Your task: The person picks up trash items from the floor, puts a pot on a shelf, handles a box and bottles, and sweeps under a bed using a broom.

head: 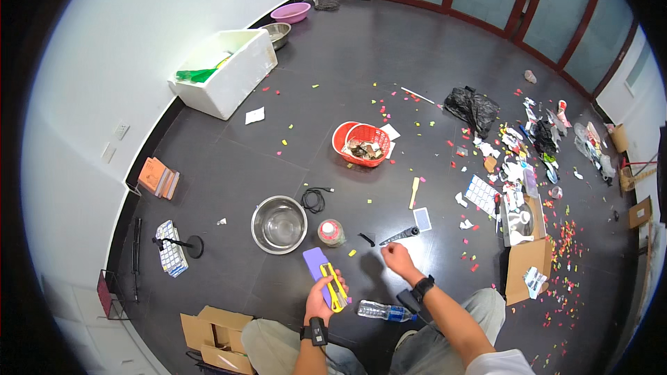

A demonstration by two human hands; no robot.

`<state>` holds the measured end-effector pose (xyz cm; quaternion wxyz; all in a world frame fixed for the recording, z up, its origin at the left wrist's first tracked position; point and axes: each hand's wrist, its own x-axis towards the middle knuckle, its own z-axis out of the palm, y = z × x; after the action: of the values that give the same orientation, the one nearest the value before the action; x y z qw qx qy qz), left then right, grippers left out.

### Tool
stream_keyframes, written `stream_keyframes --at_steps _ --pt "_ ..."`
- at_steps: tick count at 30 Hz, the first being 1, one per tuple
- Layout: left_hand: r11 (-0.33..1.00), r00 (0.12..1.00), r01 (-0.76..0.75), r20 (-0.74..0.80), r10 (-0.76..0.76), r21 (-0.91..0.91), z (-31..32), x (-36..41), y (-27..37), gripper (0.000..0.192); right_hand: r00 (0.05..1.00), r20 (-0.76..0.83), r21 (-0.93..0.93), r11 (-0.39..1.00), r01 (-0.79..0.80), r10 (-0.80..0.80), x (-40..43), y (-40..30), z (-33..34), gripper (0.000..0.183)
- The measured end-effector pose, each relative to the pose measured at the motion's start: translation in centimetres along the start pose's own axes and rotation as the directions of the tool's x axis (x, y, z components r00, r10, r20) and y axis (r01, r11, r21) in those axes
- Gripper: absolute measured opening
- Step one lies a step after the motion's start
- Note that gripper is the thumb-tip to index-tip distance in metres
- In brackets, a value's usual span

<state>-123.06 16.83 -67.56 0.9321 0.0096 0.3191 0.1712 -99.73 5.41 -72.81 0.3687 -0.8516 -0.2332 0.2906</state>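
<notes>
My left hand [324, 297] grips a yellow snap-off utility knife [333, 287] laid over a flat purple object [314, 260]. Ahead and to the right, my right hand [398, 260] is held with curled fingers; whether anything is pinched in them cannot be seen. Just beyond its fingers lies a black tapered object [401, 235], with a smaller black strip [367, 240] to its left. A jar with a red and white lid [331, 232] stands beyond my left hand, beside a steel bowl [279, 225]. Between my knees lies a clear plastic bottle [385, 311] with a blue label.
A red basket [360, 144] holding scraps stands farther ahead, past a coiled black cable [313, 200]. Litter and an open cardboard box [527, 271] spread along my right. On the left are a black stand [195, 246], a foam box [224, 75] and another cardboard box [219, 338].
</notes>
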Motion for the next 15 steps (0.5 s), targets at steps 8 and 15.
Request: stream_keyframes --at_steps 8,15 --pt "0.982 0.99 -0.141 -0.013 0.143 0.122 0.1 -4.9 1.7 0.044 0.974 -0.004 -0.38 0.901 -0.211 0.227 7.1 10.7 2.9 0.055" --pt "0.98 0.982 -0.166 -0.075 0.175 0.112 -2.1 -3.9 0.5 0.043 0.991 -0.01 -0.607 0.787 -0.113 0.135 4.7 11.4 4.9 0.04"
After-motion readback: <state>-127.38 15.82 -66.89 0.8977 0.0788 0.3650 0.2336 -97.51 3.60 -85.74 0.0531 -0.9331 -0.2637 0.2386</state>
